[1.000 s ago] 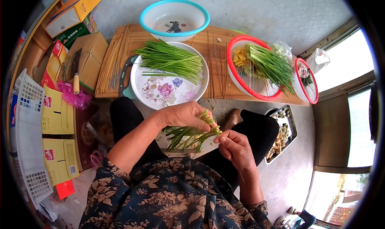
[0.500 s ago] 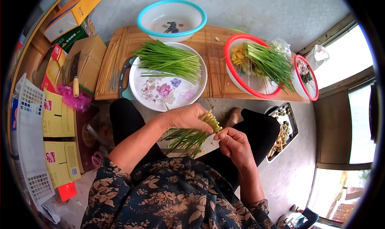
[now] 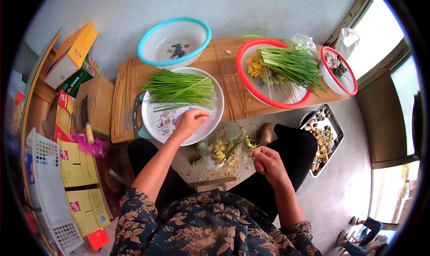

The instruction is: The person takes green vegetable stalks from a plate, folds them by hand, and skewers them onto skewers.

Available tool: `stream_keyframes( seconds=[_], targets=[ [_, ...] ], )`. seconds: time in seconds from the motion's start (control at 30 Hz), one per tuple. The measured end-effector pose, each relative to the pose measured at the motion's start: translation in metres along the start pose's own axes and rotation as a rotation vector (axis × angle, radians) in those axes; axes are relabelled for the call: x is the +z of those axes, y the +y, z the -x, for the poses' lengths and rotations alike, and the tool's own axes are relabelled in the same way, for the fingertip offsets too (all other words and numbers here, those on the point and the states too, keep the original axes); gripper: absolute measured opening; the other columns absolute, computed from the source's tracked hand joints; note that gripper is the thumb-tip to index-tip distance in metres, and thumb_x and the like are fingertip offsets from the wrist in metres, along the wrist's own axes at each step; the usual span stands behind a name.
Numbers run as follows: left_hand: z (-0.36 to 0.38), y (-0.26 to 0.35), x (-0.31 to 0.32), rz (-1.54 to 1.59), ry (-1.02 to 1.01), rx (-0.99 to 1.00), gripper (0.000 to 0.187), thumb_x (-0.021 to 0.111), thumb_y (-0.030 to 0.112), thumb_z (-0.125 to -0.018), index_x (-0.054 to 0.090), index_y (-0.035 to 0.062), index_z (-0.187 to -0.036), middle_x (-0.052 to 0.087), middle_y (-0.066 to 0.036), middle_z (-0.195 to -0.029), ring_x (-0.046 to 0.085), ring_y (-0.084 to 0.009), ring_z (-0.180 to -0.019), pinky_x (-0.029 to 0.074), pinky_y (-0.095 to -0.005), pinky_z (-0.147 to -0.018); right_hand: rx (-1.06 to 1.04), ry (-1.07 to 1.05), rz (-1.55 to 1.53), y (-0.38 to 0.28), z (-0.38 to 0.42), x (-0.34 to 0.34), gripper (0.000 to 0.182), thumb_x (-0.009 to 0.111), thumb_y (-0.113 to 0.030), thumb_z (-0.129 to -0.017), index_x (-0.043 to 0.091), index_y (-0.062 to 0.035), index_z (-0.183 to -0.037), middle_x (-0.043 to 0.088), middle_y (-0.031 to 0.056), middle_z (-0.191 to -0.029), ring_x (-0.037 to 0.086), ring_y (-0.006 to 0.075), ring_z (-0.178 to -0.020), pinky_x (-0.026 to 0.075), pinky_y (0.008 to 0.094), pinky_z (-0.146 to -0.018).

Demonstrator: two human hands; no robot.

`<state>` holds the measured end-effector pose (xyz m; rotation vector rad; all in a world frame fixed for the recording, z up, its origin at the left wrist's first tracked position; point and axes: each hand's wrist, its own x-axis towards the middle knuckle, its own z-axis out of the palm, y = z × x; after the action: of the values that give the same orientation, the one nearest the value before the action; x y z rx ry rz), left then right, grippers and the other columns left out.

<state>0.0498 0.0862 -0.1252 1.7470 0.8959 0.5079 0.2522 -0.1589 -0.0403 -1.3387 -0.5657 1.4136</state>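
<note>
My left hand (image 3: pixel 191 122) is over the lower part of a white flowered plate (image 3: pixel 154 121), just below a pile of garlic chives (image 3: pixel 181 90). Its fingers are curled together; what they hold, if anything, is hidden. Over my right knee, my right hand (image 3: pixel 268 162) is closed in a pinch on a thin skewer, whose line runs down past the wrist. A small bunch of chives (image 3: pixel 247 143) sticks out at its fingertips, with darker leaves trailing to the left. Behind them on the floor lies a clear bag (image 3: pixel 219 150) with pale yellowish pieces.
A wooden table (image 3: pixel 215 58) bears bamboo skewers (image 3: pixel 123 101), a blue-rimmed basin (image 3: pixel 206 36), a red-rimmed basin (image 3: pixel 244 76) with more chives and a smaller red-rimmed bowl (image 3: pixel 329 79). A tray of mushrooms (image 3: pixel 324 141) stands right; boxes (image 3: pixel 83 164) and a white basket (image 3: pixel 47 180) left.
My left hand has let go of the chive bunch and moved up and left to the plate. My right hand stays near my knee with the bunch. The view has shifted slightly.
</note>
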Motion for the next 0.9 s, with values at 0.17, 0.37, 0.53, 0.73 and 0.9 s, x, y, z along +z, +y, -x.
stream_keyframes(
  seconds=[0.17, 0.37, 0.53, 0.73, 0.9],
  targets=[
    [-0.040, -0.005, -0.010, -0.162, 0.198, 0.084, 0.015, 0.063, 0.006, -0.082, 0.069, 0.0023, -0.095, 0.068, -0.007, -0.084, 0.061, -0.0122, -0.073, 0.048, -0.0258, -0.068, -0.002, -0.010, -0.053, 0.000, -0.007, -0.005, 0.021, 0.053, -0.019, -0.097, 0.061, -0.0007, -0.091, 0.041, -0.0037, -0.052, 0.034, 0.0057, -0.044, 0.026, 0.0203, -0.042],
    [-0.085, -0.014, -0.015, -0.607, 0.439, 0.362, 0.025, 0.066, 0.003, -0.075, 0.065, 0.0067, -0.100, 0.064, -0.013, -0.103, 0.059, -0.0318, -0.096, 0.046, -0.0401, -0.086, 0.011, -0.025, -0.093, -0.001, -0.009, -0.007, 0.022, 0.053, -0.021, -0.097, 0.061, -0.0008, -0.093, 0.040, -0.0041, -0.052, 0.033, 0.0053, -0.045, 0.025, 0.0201, -0.043],
    [-0.108, -0.020, -0.021, -0.778, 0.435, 0.349, 0.039, 0.070, 0.005, -0.072, 0.063, 0.0087, -0.110, 0.064, -0.011, -0.106, 0.057, -0.0319, -0.101, 0.046, -0.0407, -0.087, 0.034, -0.036, -0.112, -0.002, -0.008, -0.007, 0.021, 0.053, -0.020, -0.097, 0.062, -0.0013, -0.094, 0.041, -0.0050, -0.053, 0.032, 0.0041, -0.045, 0.023, 0.0196, -0.043],
    [-0.109, -0.011, -0.017, -0.966, 0.369, 0.231, 0.035, 0.074, 0.009, -0.070, 0.063, 0.0106, -0.104, 0.059, -0.009, -0.103, 0.053, -0.0277, -0.102, 0.041, -0.0414, -0.088, 0.043, -0.036, -0.121, -0.001, -0.008, -0.009, 0.020, 0.053, -0.019, -0.097, 0.063, -0.0014, -0.094, 0.042, -0.0054, -0.054, 0.033, 0.0035, -0.045, 0.022, 0.0194, -0.043],
    [-0.105, -0.002, -0.018, -1.109, 0.315, 0.250, 0.036, 0.077, 0.010, -0.068, 0.062, 0.0142, -0.101, 0.055, -0.007, -0.095, 0.052, -0.0262, -0.098, 0.039, -0.0402, -0.087, 0.053, -0.028, -0.123, -0.003, -0.008, -0.007, 0.020, 0.053, -0.019, -0.097, 0.064, -0.0012, -0.094, 0.043, -0.0054, -0.055, 0.033, 0.0034, -0.046, 0.023, 0.0194, -0.043]
  ],
)
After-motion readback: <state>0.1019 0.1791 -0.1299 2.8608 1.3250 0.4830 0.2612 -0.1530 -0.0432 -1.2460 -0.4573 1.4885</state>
